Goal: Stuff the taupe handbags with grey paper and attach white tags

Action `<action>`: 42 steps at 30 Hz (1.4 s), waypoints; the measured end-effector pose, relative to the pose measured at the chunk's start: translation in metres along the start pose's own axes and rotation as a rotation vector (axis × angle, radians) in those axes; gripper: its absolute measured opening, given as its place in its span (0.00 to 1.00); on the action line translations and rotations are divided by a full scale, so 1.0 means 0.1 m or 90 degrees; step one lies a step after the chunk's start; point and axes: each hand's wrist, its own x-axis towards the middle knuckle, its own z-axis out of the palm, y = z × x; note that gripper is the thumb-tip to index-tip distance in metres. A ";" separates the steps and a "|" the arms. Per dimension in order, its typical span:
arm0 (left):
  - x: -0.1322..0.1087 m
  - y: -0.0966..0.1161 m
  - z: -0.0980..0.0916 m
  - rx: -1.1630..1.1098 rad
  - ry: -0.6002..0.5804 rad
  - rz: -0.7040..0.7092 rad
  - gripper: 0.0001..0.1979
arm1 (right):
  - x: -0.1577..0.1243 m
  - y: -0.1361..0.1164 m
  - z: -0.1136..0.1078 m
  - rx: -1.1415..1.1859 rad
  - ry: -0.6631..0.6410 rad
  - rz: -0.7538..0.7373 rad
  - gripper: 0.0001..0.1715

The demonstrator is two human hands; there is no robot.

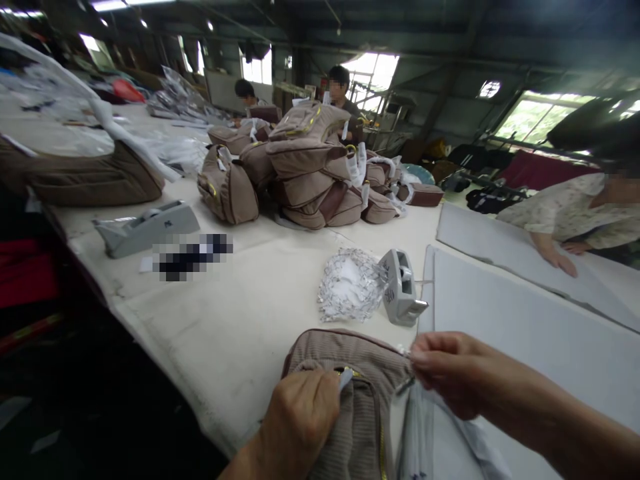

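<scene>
A brown corduroy bag [345,350] with gold zippers lies at the table's near edge. My left hand [310,407] is closed on its front, at the pocket zipper [356,373], with a small white piece [345,379] poking out beside the fingers. To the right, my right hand [455,370] is closed in a pinch at the bag's upper right corner. A tiny whitish bit shows at those fingertips, too small to name. Just beyond the bag are a pile of small white tags with strings [350,283] and a grey tape dispenser [400,290].
Several brown bags [305,173] are heaped at the back of the white table [240,320]. Another tape dispenser [150,227] and a brown bag [95,177] stand left. Grey sheets [525,320] cover the right side, where a co-worker's hand [555,253] rests. Two people sit behind the heap.
</scene>
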 end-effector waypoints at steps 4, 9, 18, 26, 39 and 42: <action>0.01 0.00 -0.02 0.040 0.015 0.037 0.07 | 0.40 -0.15 0.60 -0.025 -0.096 0.066 0.13; -0.02 -0.04 0.00 0.050 0.008 0.065 0.06 | 0.57 -0.13 0.73 -0.077 -0.087 0.120 0.10; -0.03 -0.09 -0.02 0.050 0.099 0.096 0.06 | 0.63 -0.21 0.80 -0.136 -0.009 0.232 0.12; -0.03 -0.10 0.07 -0.033 0.062 0.135 0.11 | 0.66 -0.21 0.82 -0.153 -0.008 0.260 0.11; 0.07 -0.07 -0.01 -0.185 -0.102 -0.070 0.07 | 0.32 -0.05 0.90 -0.005 0.061 0.144 0.12; 0.16 -0.07 -0.12 -0.312 -0.243 -0.241 0.07 | 0.27 0.05 0.94 0.105 0.085 0.088 0.19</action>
